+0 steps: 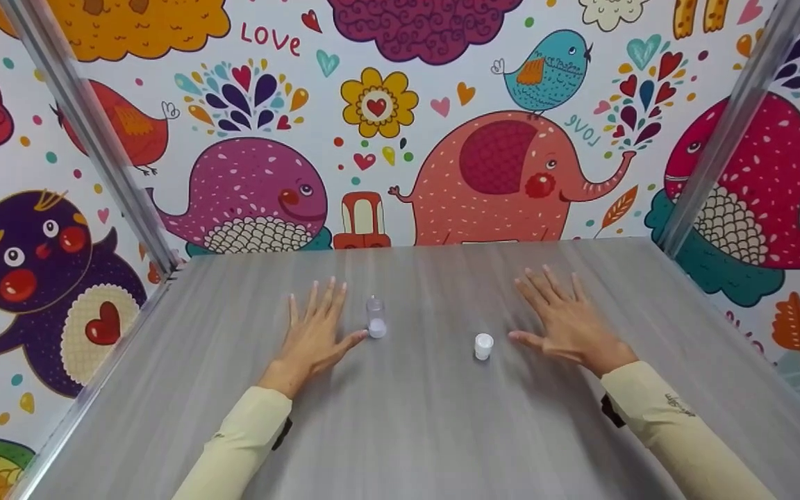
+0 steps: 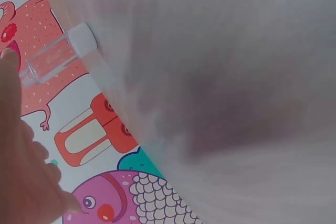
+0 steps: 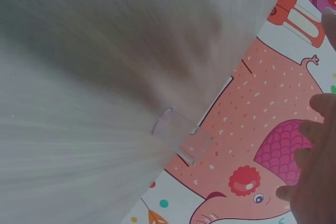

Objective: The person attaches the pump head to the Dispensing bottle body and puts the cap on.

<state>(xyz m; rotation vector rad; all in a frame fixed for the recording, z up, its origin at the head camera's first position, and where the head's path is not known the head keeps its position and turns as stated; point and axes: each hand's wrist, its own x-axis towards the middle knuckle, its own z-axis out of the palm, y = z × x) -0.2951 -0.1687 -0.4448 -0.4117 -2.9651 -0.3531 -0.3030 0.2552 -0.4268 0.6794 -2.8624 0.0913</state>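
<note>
A small clear bottle (image 1: 375, 314) with a white lower end (image 2: 83, 39) stands on the grey table, narrow tip upward. My left hand (image 1: 317, 337) is just left of it, palm down with fingers spread; its thumb tip looks close to the bottle, and whether they touch I cannot tell. Right of centre stands a small cup-like piece (image 1: 483, 346), whitish from above and see-through in the right wrist view (image 3: 181, 135). My right hand (image 1: 567, 323) is to the right of that piece, palm down, fingers spread, holding nothing. Both hands cast shadows on the table.
The grey wood-grain table (image 1: 414, 423) ends at a back wall (image 1: 435, 160) printed with cartoon animals. Metal posts (image 1: 94, 139) rise at both back corners, with printed side walls beyond them.
</note>
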